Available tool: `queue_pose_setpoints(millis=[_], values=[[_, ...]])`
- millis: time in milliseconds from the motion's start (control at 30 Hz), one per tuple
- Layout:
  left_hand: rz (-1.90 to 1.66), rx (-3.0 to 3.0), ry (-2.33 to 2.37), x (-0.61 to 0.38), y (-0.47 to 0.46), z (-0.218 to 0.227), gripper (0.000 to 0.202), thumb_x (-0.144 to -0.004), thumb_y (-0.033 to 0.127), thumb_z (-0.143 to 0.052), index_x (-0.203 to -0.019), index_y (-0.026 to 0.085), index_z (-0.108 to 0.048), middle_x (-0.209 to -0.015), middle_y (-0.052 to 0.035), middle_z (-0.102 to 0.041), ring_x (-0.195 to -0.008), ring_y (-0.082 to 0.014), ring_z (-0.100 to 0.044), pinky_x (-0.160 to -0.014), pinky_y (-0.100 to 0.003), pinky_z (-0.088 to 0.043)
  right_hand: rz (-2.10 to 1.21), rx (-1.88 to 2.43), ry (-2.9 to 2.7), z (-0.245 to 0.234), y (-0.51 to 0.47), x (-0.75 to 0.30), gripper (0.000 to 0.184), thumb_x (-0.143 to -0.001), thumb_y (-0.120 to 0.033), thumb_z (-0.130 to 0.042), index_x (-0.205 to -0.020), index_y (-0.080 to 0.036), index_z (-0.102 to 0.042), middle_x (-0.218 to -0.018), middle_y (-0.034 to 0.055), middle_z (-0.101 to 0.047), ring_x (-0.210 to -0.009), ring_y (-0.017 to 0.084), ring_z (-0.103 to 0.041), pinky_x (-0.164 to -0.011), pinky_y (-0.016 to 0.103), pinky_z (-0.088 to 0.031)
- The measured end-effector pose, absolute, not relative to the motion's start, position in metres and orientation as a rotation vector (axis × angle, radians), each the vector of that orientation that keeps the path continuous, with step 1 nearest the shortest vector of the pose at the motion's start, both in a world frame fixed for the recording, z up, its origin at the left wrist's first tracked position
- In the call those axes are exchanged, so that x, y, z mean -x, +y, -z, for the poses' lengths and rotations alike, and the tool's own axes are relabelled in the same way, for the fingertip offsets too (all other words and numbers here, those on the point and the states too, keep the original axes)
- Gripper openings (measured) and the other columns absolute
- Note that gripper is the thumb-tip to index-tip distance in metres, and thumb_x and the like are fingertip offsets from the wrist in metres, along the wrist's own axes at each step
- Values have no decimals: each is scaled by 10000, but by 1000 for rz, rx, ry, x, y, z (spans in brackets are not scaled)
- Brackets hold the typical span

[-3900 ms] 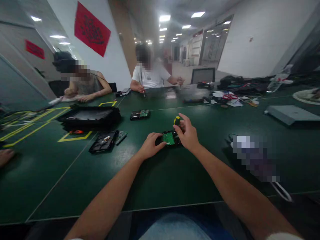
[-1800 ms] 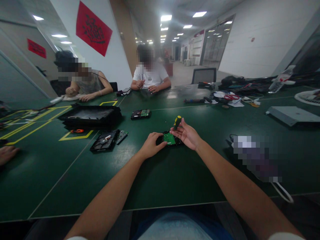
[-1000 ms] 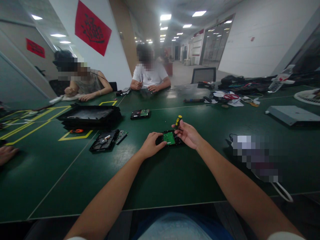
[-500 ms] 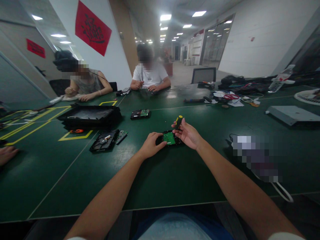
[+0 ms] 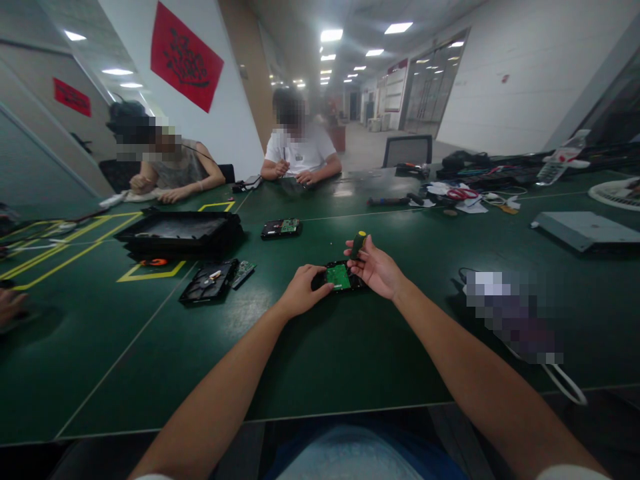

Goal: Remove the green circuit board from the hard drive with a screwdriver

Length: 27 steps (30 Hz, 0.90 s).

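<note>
Gripping a screwdriver [image 5: 359, 245], the right hand [image 5: 379, 270] partly hides the drive [image 5: 339, 277] the left hand [image 5: 304, 290] clasps, a second drive [image 5: 281, 229] beyond.

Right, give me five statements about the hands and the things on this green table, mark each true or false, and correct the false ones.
1. The right hand holds a yellow-ended tool. True.
2. The left hand rests on the grey box. False: it is at the left end of the black device with a green board.
3. A second device lies farther away than the one at the hands. True.
4. An orange item lies on the near side of the black trays. True.
5. The black trays stand to the right of both hands. False: they stand to the left.
</note>
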<state>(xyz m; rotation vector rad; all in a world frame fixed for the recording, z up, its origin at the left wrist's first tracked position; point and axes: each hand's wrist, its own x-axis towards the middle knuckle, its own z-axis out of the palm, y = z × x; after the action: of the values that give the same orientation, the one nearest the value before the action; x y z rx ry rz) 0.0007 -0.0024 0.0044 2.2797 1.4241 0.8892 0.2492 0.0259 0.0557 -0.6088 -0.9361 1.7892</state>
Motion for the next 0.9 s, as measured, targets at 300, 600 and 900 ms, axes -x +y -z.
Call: queue_pose_setpoints(millis=[300, 600, 900], values=[[-901, -2294, 1423, 0, -2, -2, 504, -934, 489, -716, -1354, 216, -656, -1258, -119, -689, -1236, -302, -614, -1110, -490, -496, -1823, 589, -909, -59, 23, -248, 382, -974, -579, -703, -1047, -205, -731, -1055, 82, -791, -858, 180, -770, -666, 246, -615], [-886, -2282, 1433, -1, -3, -5, 510, -935, 486, -716, -1357, 206, -651, -1264, -122, -684, -1234, -300, -609, -1108, -486, -500, -1839, 619, -915, -61, 22, -248, 476, -1053, -618, -527, -1199, -223, -750, -1023, 67, -757, -799, 157, -736, -643, 239, -608], [-871, -2282, 1429, 0, -2, -5, 525, -936, 497, -715, -1361, 196, -651, -1261, -127, -683, -1242, -304, -606, -1112, -486, -494, -1832, 576, -901, -62, 21, -247, 399, -961, -580, -719, -1072, -197, -731, -1044, 93, -759, -944, 215, -768, -765, 287, -645]])
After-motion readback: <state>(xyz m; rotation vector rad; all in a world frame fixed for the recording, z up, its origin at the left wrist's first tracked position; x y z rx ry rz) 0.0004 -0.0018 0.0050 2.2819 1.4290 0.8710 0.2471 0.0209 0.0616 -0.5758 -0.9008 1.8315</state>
